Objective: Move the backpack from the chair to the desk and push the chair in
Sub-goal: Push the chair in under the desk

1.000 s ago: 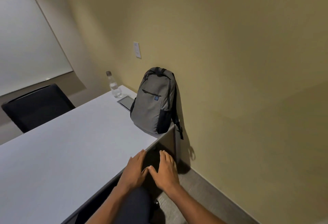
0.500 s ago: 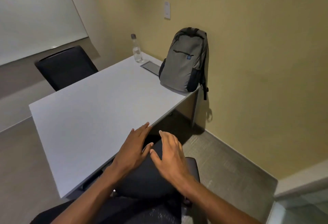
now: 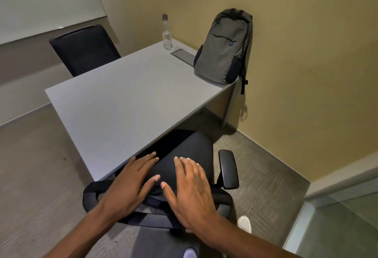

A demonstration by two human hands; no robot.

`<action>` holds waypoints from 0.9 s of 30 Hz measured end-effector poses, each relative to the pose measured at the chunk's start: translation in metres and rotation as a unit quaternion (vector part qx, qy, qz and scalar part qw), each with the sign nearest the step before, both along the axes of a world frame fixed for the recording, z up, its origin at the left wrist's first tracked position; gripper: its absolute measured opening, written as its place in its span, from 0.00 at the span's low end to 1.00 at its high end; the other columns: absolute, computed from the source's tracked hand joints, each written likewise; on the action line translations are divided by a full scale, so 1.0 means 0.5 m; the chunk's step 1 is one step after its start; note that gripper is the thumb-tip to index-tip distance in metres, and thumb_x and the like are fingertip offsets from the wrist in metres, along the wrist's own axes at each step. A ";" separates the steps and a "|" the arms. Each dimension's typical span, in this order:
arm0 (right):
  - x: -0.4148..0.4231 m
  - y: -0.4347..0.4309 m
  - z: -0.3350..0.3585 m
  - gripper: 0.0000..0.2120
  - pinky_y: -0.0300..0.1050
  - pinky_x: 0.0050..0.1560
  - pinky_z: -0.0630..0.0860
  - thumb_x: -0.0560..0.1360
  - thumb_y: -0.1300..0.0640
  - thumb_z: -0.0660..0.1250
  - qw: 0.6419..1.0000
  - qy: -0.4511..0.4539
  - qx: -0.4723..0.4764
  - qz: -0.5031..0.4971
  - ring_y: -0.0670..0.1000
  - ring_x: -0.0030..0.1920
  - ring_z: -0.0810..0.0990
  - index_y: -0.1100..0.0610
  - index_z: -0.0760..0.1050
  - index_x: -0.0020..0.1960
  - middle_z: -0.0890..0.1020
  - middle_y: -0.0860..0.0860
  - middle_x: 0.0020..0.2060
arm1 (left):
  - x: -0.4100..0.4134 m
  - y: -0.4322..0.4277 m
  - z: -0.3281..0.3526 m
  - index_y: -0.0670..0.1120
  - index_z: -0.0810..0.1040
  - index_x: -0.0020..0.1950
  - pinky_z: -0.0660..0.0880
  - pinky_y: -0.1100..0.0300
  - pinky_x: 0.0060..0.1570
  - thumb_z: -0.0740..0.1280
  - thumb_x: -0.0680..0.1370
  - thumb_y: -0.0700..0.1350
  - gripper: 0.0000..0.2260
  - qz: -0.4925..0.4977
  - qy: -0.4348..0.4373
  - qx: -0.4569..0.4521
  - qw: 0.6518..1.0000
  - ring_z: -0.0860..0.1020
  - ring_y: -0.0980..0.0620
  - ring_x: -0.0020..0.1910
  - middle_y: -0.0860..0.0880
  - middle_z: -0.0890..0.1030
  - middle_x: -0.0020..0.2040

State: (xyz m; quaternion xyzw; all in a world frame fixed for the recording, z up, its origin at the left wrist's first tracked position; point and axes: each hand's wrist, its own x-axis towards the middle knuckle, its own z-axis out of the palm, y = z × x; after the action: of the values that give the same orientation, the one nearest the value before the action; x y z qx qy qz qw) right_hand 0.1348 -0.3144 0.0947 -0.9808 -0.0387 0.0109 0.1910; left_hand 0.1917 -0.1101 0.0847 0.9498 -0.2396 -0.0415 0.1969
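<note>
Left hand (image 3: 131, 184): flat, fingers spread, palm down over the top edge of the office chair (image 3: 184, 155) backrest; it grasps nothing. Right hand (image 3: 192, 188): likewise flat and splayed, palm down beside the left, thumbs nearly meeting; nothing is gripped. Whether the palms press on the backrest or hover just above it cannot be told.

The chair seat lies partly under the near edge of the desk (image 3: 114, 102), with the backrest frame and the right armrest (image 3: 228, 168) outside that edge. The grey backpack (image 3: 225, 47) stands upright on the far right corner of the desk, leaning against the yellow wall (image 3: 306, 53), well apart from both hands; one strap hangs over the desk's end.

A clear water bottle (image 3: 167, 33) stands near the far edge, beside a cable hatch (image 3: 183, 55) set into the top. A second black chair (image 3: 86, 49) sits across the desk. Carpeted floor lies open to the chair's right, bounded by the wall and a glass partition (image 3: 343, 227).
</note>
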 end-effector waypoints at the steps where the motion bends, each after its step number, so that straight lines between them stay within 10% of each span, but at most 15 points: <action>1: -0.009 0.008 -0.008 0.37 0.56 0.85 0.55 0.83 0.34 0.50 1.000 0.008 -0.004 0.006 0.56 0.83 0.62 0.55 0.56 0.85 0.65 0.55 0.81 | -0.013 0.013 -0.008 0.58 0.62 0.82 0.51 0.59 0.82 0.50 0.83 0.67 0.29 0.003 0.006 0.010 1.000 0.59 0.64 0.80 0.60 0.62 0.82; 27: -0.025 -0.011 -0.073 0.27 0.54 0.68 0.73 0.84 0.38 0.47 0.993 0.113 -0.042 0.009 0.53 0.61 0.80 0.53 0.79 0.62 0.83 0.51 0.58 | -0.050 0.013 -0.073 0.55 0.84 0.57 0.80 0.53 0.52 0.52 0.82 0.67 0.26 0.047 -0.065 0.098 0.992 0.85 0.57 0.51 0.57 0.88 0.51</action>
State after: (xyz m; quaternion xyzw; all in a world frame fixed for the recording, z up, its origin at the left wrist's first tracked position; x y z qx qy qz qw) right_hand 0.1224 -0.3200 0.0585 -0.9799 -0.0253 0.1255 0.1529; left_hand 0.1666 -0.1036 0.0483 0.9755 -0.2014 0.0062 0.0882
